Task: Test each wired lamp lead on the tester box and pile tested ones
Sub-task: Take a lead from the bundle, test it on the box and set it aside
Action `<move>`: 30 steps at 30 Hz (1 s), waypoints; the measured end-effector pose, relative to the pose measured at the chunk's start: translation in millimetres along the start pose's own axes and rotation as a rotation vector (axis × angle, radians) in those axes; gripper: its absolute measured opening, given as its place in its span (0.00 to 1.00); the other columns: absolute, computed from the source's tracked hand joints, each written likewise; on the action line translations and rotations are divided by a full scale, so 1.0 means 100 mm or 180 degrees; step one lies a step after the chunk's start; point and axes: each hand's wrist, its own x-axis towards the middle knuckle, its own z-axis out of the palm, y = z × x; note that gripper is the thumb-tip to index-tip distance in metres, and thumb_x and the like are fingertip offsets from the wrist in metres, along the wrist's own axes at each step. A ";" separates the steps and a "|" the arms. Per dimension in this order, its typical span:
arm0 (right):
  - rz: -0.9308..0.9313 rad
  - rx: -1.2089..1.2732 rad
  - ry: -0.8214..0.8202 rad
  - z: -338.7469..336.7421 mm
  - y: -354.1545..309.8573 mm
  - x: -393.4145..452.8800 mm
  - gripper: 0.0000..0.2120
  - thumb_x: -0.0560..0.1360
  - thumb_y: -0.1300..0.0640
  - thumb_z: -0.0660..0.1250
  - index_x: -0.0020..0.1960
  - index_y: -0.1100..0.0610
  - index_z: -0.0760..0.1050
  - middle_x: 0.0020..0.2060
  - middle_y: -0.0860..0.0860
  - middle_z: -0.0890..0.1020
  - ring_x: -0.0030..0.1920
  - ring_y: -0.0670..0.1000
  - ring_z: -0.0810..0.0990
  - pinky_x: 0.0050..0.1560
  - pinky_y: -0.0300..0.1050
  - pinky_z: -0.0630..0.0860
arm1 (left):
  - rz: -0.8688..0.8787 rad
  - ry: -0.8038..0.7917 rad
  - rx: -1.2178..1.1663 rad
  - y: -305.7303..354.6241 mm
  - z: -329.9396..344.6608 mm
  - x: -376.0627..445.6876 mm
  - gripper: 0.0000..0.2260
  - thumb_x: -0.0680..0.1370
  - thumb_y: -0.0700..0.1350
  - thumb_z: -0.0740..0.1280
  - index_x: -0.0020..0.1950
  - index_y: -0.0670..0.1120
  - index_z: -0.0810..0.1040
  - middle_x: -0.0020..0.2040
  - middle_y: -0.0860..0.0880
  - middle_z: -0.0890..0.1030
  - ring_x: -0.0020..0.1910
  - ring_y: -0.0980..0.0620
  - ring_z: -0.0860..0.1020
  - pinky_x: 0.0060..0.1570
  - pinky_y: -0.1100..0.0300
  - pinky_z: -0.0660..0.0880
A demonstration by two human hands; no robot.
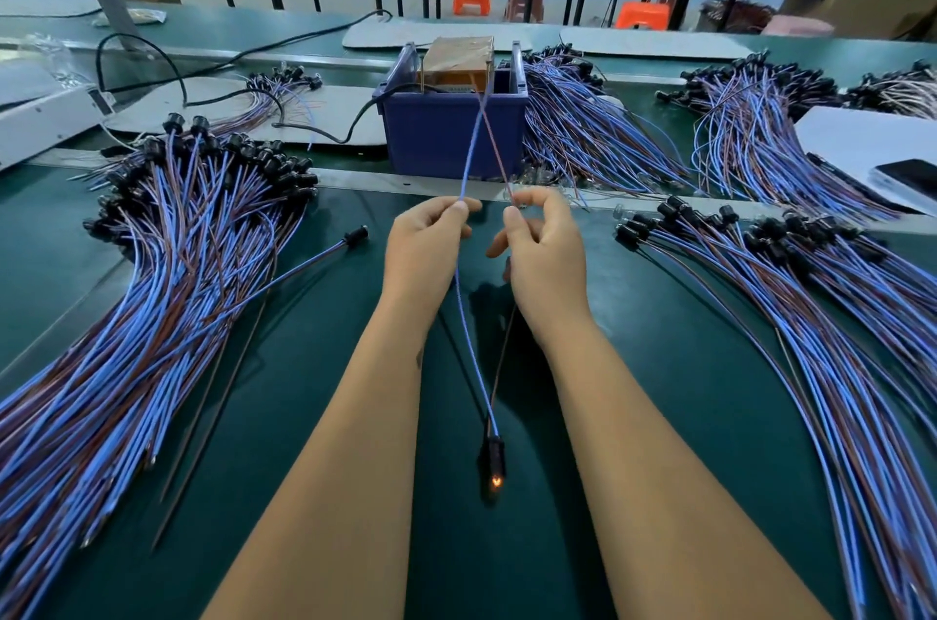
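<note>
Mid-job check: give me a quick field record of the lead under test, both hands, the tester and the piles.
left hand: pinches the blue wire
right hand: pinches the brown wire
wires: cross between hands and tester, ends reach into the blue plastic tester box
black lamp holder: hangs between the forearms, orange glow visible
pile on left: blue-brown leads on the green belt
pile on right: similar leads

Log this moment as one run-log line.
step: testing | left hand: blue wire | right hand: brown wire | lamp: lit | box
</note>
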 end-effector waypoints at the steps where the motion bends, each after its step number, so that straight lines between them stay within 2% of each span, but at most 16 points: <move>1: -0.0012 0.0046 -0.0051 0.00 -0.01 -0.01 0.03 0.81 0.56 0.60 0.50 0.48 0.70 0.32 0.50 0.81 0.31 0.48 0.74 0.42 0.54 0.76 | 0.0032 -0.0101 -0.0055 0.01 0.01 -0.02 0.11 0.80 0.45 0.63 0.44 0.53 0.85 0.32 0.60 0.81 0.33 0.66 0.76 0.34 0.73 0.71; 3: -0.0045 0.0067 -0.0140 0.01 -0.03 -0.02 0.06 0.81 0.58 0.62 0.45 0.50 0.69 0.31 0.50 0.81 0.29 0.46 0.74 0.40 0.52 0.74 | -0.0026 -0.0303 -0.0237 0.03 0.02 -0.04 0.12 0.80 0.47 0.64 0.43 0.49 0.85 0.30 0.58 0.79 0.30 0.63 0.75 0.30 0.70 0.71; 5: -0.0092 0.0099 -0.0233 0.00 -0.04 -0.03 0.07 0.80 0.59 0.65 0.43 0.52 0.70 0.30 0.51 0.80 0.28 0.44 0.74 0.37 0.48 0.72 | -0.0094 -0.0411 -0.0366 0.03 0.00 -0.05 0.12 0.81 0.49 0.64 0.44 0.45 0.84 0.26 0.57 0.71 0.24 0.60 0.67 0.24 0.69 0.64; 7: -0.0148 0.0101 -0.0360 -0.01 -0.04 -0.04 0.06 0.78 0.60 0.67 0.42 0.54 0.74 0.30 0.51 0.80 0.29 0.45 0.75 0.37 0.44 0.71 | -0.0100 -0.0454 -0.0413 0.03 -0.01 -0.05 0.10 0.80 0.48 0.66 0.44 0.44 0.83 0.27 0.55 0.69 0.25 0.58 0.65 0.25 0.67 0.63; 9: -0.0223 0.0137 -0.0557 -0.01 -0.05 -0.06 0.06 0.78 0.61 0.67 0.43 0.55 0.77 0.31 0.52 0.81 0.31 0.47 0.77 0.36 0.43 0.72 | -0.0134 -0.0467 -0.0492 0.03 -0.02 -0.06 0.08 0.79 0.46 0.67 0.42 0.46 0.82 0.30 0.51 0.73 0.28 0.55 0.67 0.30 0.62 0.65; 10: -0.0211 0.0237 -0.0655 0.00 -0.06 -0.06 0.06 0.79 0.62 0.65 0.44 0.56 0.79 0.33 0.54 0.81 0.32 0.48 0.77 0.35 0.43 0.73 | -0.0168 -0.0432 -0.0581 0.03 -0.03 -0.05 0.08 0.79 0.44 0.66 0.42 0.46 0.81 0.31 0.49 0.73 0.29 0.53 0.68 0.31 0.60 0.65; 12: -0.0022 0.0530 -0.0798 -0.02 -0.07 -0.04 0.10 0.81 0.64 0.60 0.49 0.57 0.79 0.35 0.57 0.82 0.32 0.50 0.76 0.33 0.42 0.74 | -0.0259 -0.0257 -0.0848 0.05 -0.06 -0.02 0.09 0.80 0.43 0.66 0.39 0.46 0.77 0.27 0.51 0.71 0.25 0.55 0.65 0.27 0.63 0.62; 14: 0.0097 0.0561 -0.0936 -0.06 -0.06 -0.02 0.13 0.81 0.67 0.58 0.57 0.53 0.77 0.34 0.56 0.82 0.28 0.48 0.73 0.32 0.38 0.73 | -0.0363 -0.0056 -0.1269 0.06 -0.10 0.02 0.11 0.81 0.41 0.64 0.38 0.46 0.73 0.24 0.53 0.69 0.22 0.57 0.62 0.23 0.65 0.58; 18: -0.0141 0.0070 -0.1477 -0.08 -0.04 -0.03 0.32 0.73 0.67 0.70 0.69 0.40 0.69 0.44 0.54 0.84 0.32 0.48 0.69 0.42 0.37 0.74 | -0.0443 0.0117 -0.1879 0.06 -0.15 0.06 0.10 0.82 0.40 0.63 0.40 0.46 0.71 0.25 0.53 0.74 0.24 0.58 0.69 0.23 0.67 0.65; 19: -0.0157 0.0228 -0.1586 -0.09 -0.04 -0.04 0.32 0.74 0.66 0.71 0.69 0.39 0.68 0.46 0.53 0.84 0.33 0.49 0.70 0.44 0.38 0.74 | -0.0447 0.0173 -0.1908 0.05 -0.16 0.06 0.10 0.82 0.40 0.63 0.40 0.46 0.71 0.25 0.53 0.75 0.24 0.58 0.70 0.24 0.67 0.67; 22: 0.0122 0.1472 -0.1772 -0.16 -0.07 0.01 0.20 0.79 0.63 0.62 0.67 0.45 0.72 0.47 0.52 0.85 0.37 0.50 0.80 0.46 0.41 0.77 | -0.0536 0.0405 -0.2032 0.03 -0.20 0.08 0.08 0.81 0.40 0.65 0.42 0.46 0.73 0.27 0.53 0.78 0.24 0.58 0.73 0.25 0.68 0.71; 26: 0.0419 0.3101 -0.1977 -0.27 -0.07 0.05 0.20 0.77 0.63 0.59 0.66 0.51 0.73 0.54 0.53 0.84 0.49 0.51 0.84 0.53 0.46 0.79 | -0.0585 0.0540 -0.2163 0.02 -0.23 0.10 0.07 0.81 0.40 0.66 0.43 0.46 0.73 0.28 0.52 0.79 0.25 0.59 0.75 0.26 0.68 0.72; 28: 0.0435 0.3321 -0.1728 -0.28 -0.07 0.06 0.18 0.78 0.66 0.56 0.64 0.54 0.74 0.55 0.52 0.84 0.51 0.49 0.83 0.55 0.45 0.79 | -0.0581 0.0492 -0.2115 0.02 -0.24 0.11 0.08 0.80 0.41 0.67 0.42 0.47 0.74 0.30 0.52 0.79 0.26 0.59 0.75 0.27 0.68 0.73; 30: 0.0546 0.3206 -0.1192 -0.27 -0.06 0.09 0.14 0.82 0.63 0.54 0.61 0.56 0.76 0.48 0.51 0.86 0.47 0.48 0.84 0.51 0.42 0.80 | -0.0530 0.0351 -0.1881 0.01 -0.26 0.10 0.07 0.79 0.41 0.69 0.41 0.47 0.76 0.30 0.53 0.79 0.27 0.59 0.75 0.29 0.68 0.74</move>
